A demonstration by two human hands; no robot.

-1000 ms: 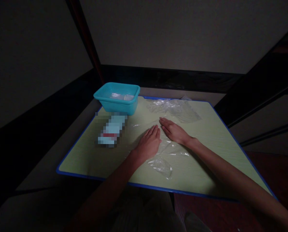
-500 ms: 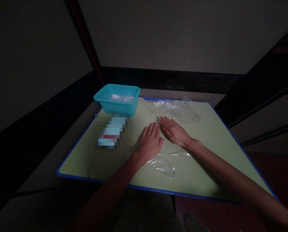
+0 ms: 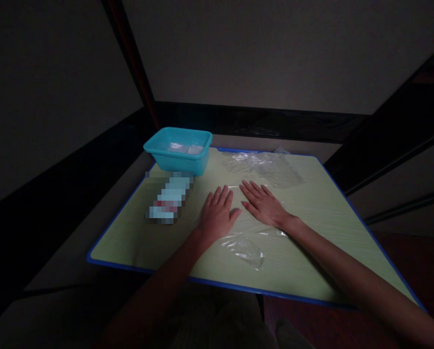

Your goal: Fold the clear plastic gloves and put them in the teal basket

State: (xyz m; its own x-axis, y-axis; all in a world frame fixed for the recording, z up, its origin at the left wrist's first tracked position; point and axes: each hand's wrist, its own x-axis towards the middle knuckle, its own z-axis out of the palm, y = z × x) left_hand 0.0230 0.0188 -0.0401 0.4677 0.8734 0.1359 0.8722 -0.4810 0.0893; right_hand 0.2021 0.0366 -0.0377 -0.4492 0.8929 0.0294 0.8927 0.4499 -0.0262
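Observation:
A clear plastic bag (image 3: pixel 244 251) lies spread on the pale yellow-green tabletop (image 3: pixel 129 242), its near end creased and shiny. On its left part my left hand (image 3: pixel 216 215) rests flat with the fingers stretched out and the thumb apart. My right hand (image 3: pixel 263 203) lies flat over the right part, fingers spread and pointing up to the left. Both palms hide some of the film. Beyond my hands, another crumpled clear plastic bag (image 3: pixel 267 167) lies near the table's far edge.
A turquoise plastic basin (image 3: pixel 180 160) with clear plastic pieces inside stands at the table's far left corner. In front of it lies a pixelated, phone-like flat object (image 3: pixel 171 196). Blue edging (image 3: pixel 238 287) runs round the table; a wall (image 3: pixel 256 58) rises behind.
My left hand has shifted left and its fingers have spread. My right hand has come slightly nearer to me, its fingers wider apart. The gap between the hands has grown.

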